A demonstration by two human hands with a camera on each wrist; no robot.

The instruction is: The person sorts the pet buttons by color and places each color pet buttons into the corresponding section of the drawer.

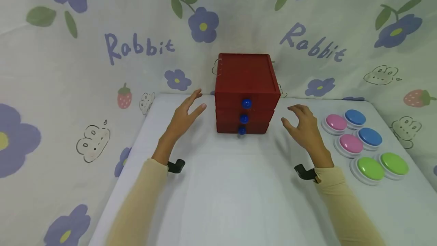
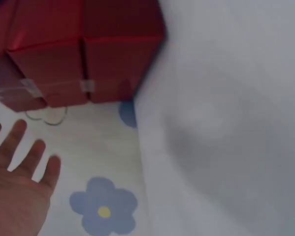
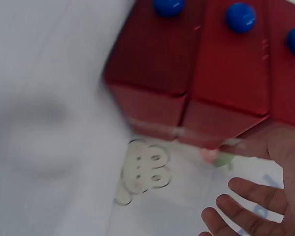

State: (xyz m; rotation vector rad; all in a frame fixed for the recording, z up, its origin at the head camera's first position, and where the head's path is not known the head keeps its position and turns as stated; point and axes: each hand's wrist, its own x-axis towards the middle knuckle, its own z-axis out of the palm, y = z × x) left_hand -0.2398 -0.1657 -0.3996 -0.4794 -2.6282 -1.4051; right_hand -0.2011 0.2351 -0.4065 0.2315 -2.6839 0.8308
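Observation:
A red cabinet point(image 1: 244, 75) of three stacked drawers stands at the back of the white table, each drawer front bearing a blue round knob point(image 1: 246, 103). To its left, apart from it, my left hand point(image 1: 180, 119) is held with fingers extended and thumb spread. My right hand point(image 1: 303, 126) is off the cabinet's right side, thumb and fingers parted and slightly bent, holding nothing. The left wrist view shows the cabinet's side point(image 2: 49, 69) beyond the spread left fingers. In the right wrist view, the drawer fronts point(image 3: 231, 64) appear above the right hand point(image 3: 265, 196).
Pink, blue and green push buttons point(image 1: 370, 168) with white bases cluster on the table's right side. A white cloth point(image 1: 136, 7) printed with flowers and rabbits hangs behind the white table point(image 1: 218, 193). Both wrists carry a black camera mount point(image 1: 176, 166).

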